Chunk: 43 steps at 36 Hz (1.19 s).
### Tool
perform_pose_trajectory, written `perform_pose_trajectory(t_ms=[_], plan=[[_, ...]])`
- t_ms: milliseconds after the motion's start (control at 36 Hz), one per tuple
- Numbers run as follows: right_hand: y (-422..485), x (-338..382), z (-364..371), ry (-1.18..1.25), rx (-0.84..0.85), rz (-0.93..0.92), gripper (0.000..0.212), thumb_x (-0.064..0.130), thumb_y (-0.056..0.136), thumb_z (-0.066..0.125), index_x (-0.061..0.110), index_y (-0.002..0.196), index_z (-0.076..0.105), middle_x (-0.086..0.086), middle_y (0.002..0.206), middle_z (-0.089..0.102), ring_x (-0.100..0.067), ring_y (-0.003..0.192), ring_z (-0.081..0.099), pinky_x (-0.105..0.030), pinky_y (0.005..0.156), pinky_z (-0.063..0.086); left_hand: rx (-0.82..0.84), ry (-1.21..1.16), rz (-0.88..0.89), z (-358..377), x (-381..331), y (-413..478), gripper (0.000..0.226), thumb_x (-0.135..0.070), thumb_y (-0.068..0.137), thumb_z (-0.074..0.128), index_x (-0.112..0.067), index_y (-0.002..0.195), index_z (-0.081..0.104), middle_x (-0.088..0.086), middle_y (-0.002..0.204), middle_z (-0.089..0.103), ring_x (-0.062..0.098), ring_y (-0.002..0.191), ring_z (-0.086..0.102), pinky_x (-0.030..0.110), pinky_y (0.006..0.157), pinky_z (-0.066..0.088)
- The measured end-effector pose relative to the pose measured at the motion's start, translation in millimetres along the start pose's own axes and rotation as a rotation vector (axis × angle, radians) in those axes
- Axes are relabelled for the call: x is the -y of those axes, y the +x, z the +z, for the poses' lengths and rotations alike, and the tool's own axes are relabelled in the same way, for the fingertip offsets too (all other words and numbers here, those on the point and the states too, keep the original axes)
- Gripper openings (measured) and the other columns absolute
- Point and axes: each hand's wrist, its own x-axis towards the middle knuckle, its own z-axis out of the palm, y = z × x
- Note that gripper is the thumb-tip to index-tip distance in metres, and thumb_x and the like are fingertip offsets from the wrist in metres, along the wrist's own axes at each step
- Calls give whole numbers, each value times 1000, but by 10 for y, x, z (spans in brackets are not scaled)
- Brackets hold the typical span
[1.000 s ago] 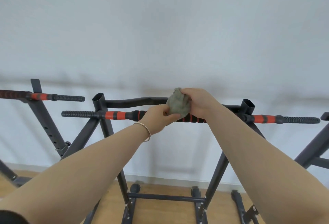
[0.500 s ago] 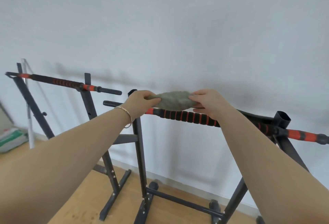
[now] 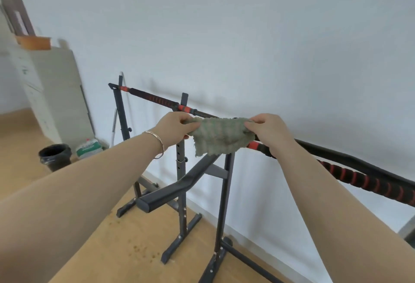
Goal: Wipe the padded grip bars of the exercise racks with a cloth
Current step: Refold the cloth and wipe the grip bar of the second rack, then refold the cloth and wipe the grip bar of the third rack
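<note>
Now my left hand (image 3: 174,128) and right hand (image 3: 269,133) pinch the cloth (image 3: 219,135) taut; loosely held, it could slip off the bar (image 3: 363,179) below.

The cloth (image 3: 219,135) hides the bar's end (cabinet (image 3: 48,94) blurred).

A black round plastic bin (image 3: 55,156) stands on the wooden floor (image 3: 20,139) beside a green-and-white bag (image 3: 88,148), near a tall white cabinet (image 3: 54,94).
</note>
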Motion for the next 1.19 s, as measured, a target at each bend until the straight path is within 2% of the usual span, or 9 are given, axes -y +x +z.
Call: perform_pose_trajectory(t_ms=[167,278,472,556,667,806,1000,1111,1194], plan=[[-157,505,718,-13,127,-75,8,21,89,69,15,85,73,-1,86,68,-18,79,60,-30,68,49,-152,156,-11,-811,319,-399,33,-41,89,66,-13,71,59,-5,62,59,7,56,52,24,57,46],[-331,873,1267,-18,259,-100,7,16,91,68,10,92,72,-11,101,70,-32,99,68,-44,86,59,-238,251,-27,-1402,579,-681,39,-43,90,64,-10,71,54,-6,61,52,9,54,44,23,54,40],[-739,1442,2195,-50,390,-176,7,13,91,65,13,86,71,-6,93,66,-22,81,68,-37,71,63,-377,312,-114,-2334,1097,-1184,44,-46,91,63,-11,71,44,-2,61,40,14,52,35,26,49,31],[-930,1626,2576,-30,404,-169,10,13,92,62,10,95,71,-5,97,66,-26,90,69,-45,78,63,-416,316,-160,-2644,1301,-1406,42,-47,91,62,-17,70,42,-3,57,38,10,44,31,24,43,30],[-1176,1782,3035,56,377,-136,17,16,95,57,10,108,68,-3,98,65,-30,94,67,-53,82,60,-483,245,-213,-2982,1547,-1673,45,-53,89,62,-16,67,48,-14,48,38,4,39,33,23,46,33],[-1433,1797,3563,133,414,-62,18,26,105,43,21,116,56,0,98,58,-29,90,63,-56,80,60,-470,71,-279,-3316,1812,-1950,56,-70,76,55,-15,87,61,0,71,52,16,64,50,42,64,55],[-1577,1746,4111,214,554,79,23,30,107,39,21,119,57,-14,116,61,-38,102,64,-60,85,58,-471,39,-285,-3495,2168,-2168,38,-63,84,45,-26,81,52,-10,60,48,12,56,45,33,58,45],[-1575,1692,4307,333,665,198,19,23,107,44,17,114,60,-10,103,60,-22,73,55,-32,55,53,-478,35,-328,-3540,2354,-2152,34,-54,92,43,-22,88,52,-8,59,47,11,53,42,32,58,40],[-1493,1636,4433,378,749,287,24,16,105,50,13,128,56,-14,103,55,-23,68,49,-32,58,44,-473,17,-381,-3575,2515,-2083,41,-53,94,41,-14,90,50,-2,66,45,17,59,41,33,61,38]])
